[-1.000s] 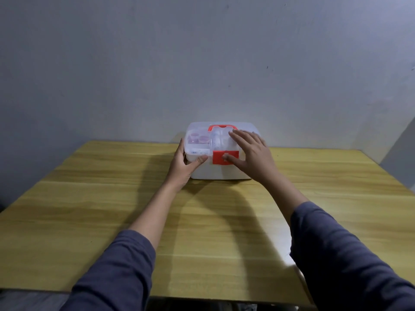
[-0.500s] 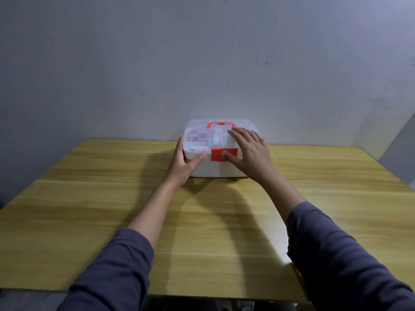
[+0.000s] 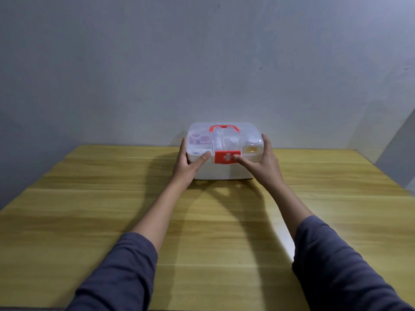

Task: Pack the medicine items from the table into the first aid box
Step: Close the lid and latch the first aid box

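Wooden table [image 3: 89, 221] is bare except for the box [image 3: 224, 171] at 12 o'clock, lid down. It is clasped by the left hand [image 3: 188, 162] and right hand [image 3: 261, 162]. If the latch [image 3: 226, 157] is not fully seated, the contents could be spilled on lifting.

A plain grey-blue wall [image 3: 202, 63] fills the upper half of the frame, marked with a few small dark specks. At the right edge a second wall surface [image 3: 402, 153] angles in, darker. Below, a yellow wood-grain tabletop [image 3: 89, 209] spans the lower half, with soft shadows across its middle and a bright patch at lower right.
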### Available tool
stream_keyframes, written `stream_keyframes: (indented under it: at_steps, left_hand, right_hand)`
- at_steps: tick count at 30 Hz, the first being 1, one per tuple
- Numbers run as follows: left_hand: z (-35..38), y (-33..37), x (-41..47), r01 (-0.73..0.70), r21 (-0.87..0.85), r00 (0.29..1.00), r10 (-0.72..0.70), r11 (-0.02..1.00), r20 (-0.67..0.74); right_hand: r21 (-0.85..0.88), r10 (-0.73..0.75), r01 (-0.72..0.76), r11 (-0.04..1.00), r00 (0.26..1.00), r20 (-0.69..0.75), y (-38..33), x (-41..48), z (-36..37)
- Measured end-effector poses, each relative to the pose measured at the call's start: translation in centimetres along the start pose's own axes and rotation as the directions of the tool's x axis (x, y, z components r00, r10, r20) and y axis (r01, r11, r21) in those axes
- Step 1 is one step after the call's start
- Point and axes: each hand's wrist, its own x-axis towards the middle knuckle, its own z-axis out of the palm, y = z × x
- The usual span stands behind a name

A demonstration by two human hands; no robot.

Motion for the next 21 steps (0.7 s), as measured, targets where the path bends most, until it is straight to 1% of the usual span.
stream_keyframes:
  at_steps: [5, 12, 15, 17, 21]
  left_hand:
    - [1.0, -0.1, 2.7, -0.003, 0.021, 0.997, 0.001, 1.0, 0.082]
    - [1.3, -0.3, 5.1, 0.088, 0.108, 0.987, -0.102, 0.99, 0.128]
    - [1.2, 0.0, 5.1, 0.093, 0.108, 0.986, -0.107, 0.99, 0.131]
    - [1.2, 0.4, 4.9, 0.124, 0.131, 0.983, -0.14, 0.984, 0.118]
    - [1.8, 1.5, 3.5, 0.208, 0.172, 0.974, -0.22, 0.963, 0.05]
  right_hand:
    - [-0.021, 0.042, -0.042, 0.999, 0.999, -0.001, 0.8, 1.9, -0.2]
    - [-0.028, 0.058, -0.058, 0.998, 0.998, 0.005, 1.4, 3.6, 0.0]
    - [-0.024, 0.062, -0.061, 0.998, 0.998, 0.021, 1.2, 3.4, -0.1]
    - [-0.043, 0.061, -0.06, 0.997, 0.998, 0.026, 0.8, 3.1, -0.3]
    - [-0.081, 0.07, -0.068, 0.994, 0.997, 0.02, -0.3, 2.3, -0.8]
